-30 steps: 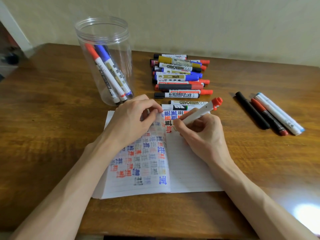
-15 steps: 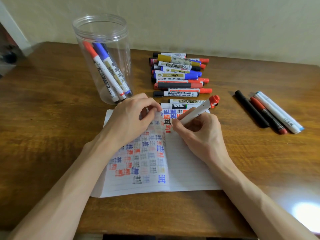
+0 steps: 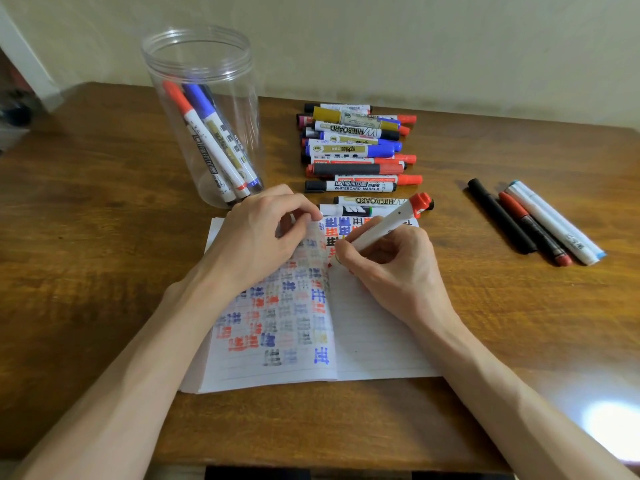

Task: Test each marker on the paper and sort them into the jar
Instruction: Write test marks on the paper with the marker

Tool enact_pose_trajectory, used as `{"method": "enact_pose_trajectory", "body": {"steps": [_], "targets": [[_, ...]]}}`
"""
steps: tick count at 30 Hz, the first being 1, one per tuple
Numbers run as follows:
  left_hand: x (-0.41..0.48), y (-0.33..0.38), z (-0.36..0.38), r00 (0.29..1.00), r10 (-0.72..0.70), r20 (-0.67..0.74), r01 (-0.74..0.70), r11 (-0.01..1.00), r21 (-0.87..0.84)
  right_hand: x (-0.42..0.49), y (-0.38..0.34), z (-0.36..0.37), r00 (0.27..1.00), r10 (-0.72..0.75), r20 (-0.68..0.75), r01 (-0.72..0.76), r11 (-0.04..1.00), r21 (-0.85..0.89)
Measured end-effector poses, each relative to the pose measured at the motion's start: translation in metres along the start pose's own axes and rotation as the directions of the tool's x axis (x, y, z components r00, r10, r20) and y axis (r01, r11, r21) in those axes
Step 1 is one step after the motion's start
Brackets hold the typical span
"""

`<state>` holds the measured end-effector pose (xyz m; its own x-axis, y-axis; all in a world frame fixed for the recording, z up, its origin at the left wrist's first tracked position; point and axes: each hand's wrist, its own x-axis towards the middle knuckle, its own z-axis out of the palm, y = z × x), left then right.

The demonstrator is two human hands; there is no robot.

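The clear jar (image 3: pixel 235 109) stands upright at the far left of the table (image 3: pixel 86 258) with a few tested markers (image 3: pixel 211 143) leaning inside. The left hand (image 3: pixel 256 240), fingers curled, pinches the top edge of the paper (image 3: pixel 374 341). The right hand (image 3: pixel 398 271) grips a white marker (image 3: pixel 381 230), tip down on the page. Behind lies the untested pile (image 3: pixel 356 150); three markers (image 3: pixel 533 220) lie well apart at right.

Glossy grained wood table (image 3: pixel 104 237), clear plastic jar (image 3: pixel 204 109) (smooth, shiny), matt lined paper (image 3: pixel 374 334).
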<state>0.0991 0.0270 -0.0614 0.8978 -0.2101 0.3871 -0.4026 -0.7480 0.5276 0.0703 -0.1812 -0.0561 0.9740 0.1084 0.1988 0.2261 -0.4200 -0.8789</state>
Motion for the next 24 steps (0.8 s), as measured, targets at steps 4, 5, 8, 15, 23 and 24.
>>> {"method": "enact_pose_trajectory", "body": {"steps": [4, 5, 8, 15, 23, 24], "targets": [[0.0001, -0.0005, 0.0000, 1.000, 0.000, 0.000, 0.000, 1.000, -0.010, 0.0005, 0.0020, -0.0012, 0.999, -0.009, -0.047, 0.006, 0.999, -0.053], [0.0000, -0.0005, 0.0001, 1.000, -0.002, 0.001, 0.002, 1.000, -0.008, 0.0008, 0.0025, -0.0015, 0.999, -0.011, -0.050, 0.008, 0.998, -0.056], [0.0004, -0.0009, 0.0001, 1.000, 0.001, 0.002, -0.001, 1.000, -0.004, 0.0026, 0.0040, -0.0022, 0.997, 0.012, -0.076, -0.013, 1.000, -0.014], [0.0004, -0.0024, 0.0000, 1.000, 0.004, -0.001, -0.004, 1.000, -0.005, 0.0015, 0.0009, -0.0021, 0.999, 0.035, -0.040, -0.033, 0.999, 0.037], [0.0002, -0.0017, -0.0004, 1.000, 0.004, 0.003, -0.004, 1.000, -0.013, 0.0008, -0.0005, -0.0022, 1.000, -0.004, -0.006, 0.004, 0.999, 0.049], [0.0002, -0.0015, -0.0006, 1.000, 0.003, 0.002, -0.003, 1.000, -0.013, 0.0009, -0.0004, -0.0021, 1.000, -0.007, -0.007, 0.008, 0.999, 0.047]]}}
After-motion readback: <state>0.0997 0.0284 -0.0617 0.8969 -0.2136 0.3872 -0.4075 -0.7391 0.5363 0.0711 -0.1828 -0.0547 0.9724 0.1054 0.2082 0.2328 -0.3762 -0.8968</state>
